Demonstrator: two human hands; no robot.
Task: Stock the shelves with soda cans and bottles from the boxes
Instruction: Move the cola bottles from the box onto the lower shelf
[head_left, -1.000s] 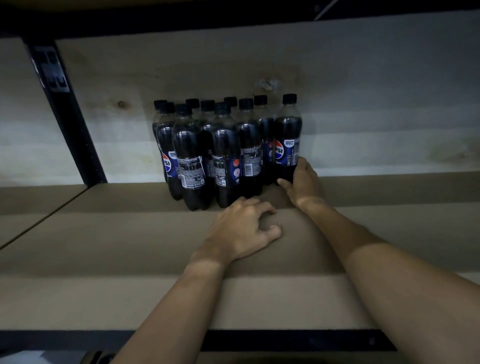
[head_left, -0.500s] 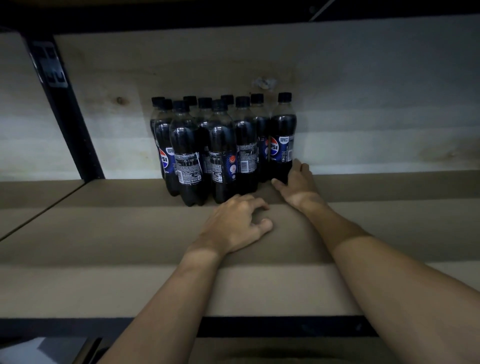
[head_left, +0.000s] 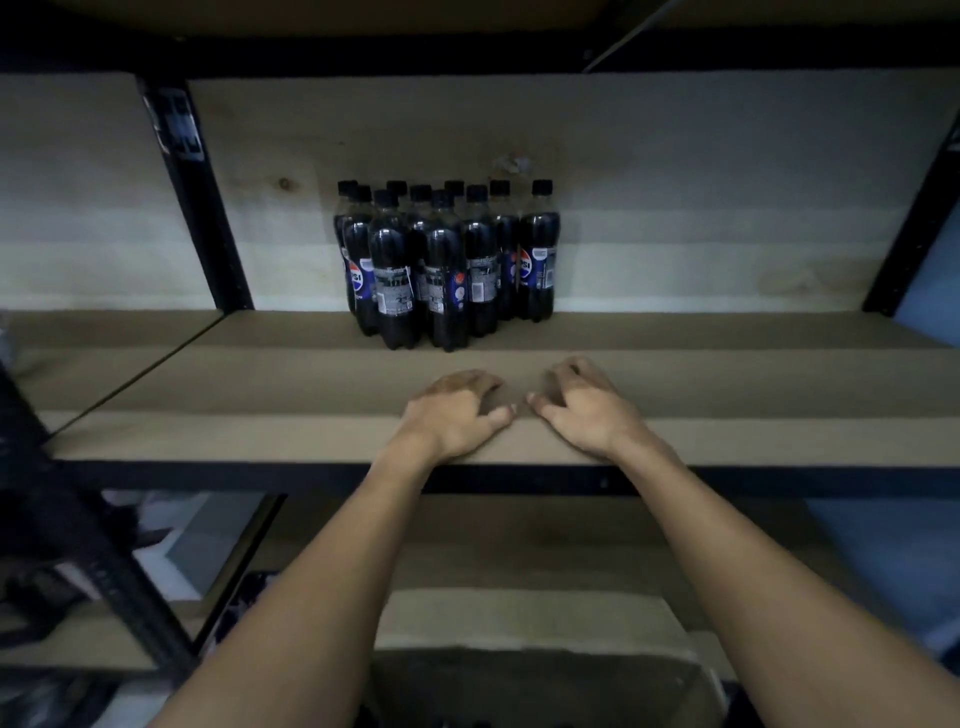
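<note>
Right hand (head_left: 587, 410) drew back from bottles (head_left: 447, 265), joining left hand (head_left: 457, 415); both loosely curled, empty.

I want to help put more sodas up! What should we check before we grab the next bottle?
1. Left hand holds nothing: ok.
2. Right hand holds nothing: ok.
3. Bottles stand upright in a tight group at the back: ok.
4. Bare room on the shelf to the right of them: ok.
5. More bottles in the box below: cannot tell, too dark.
</note>
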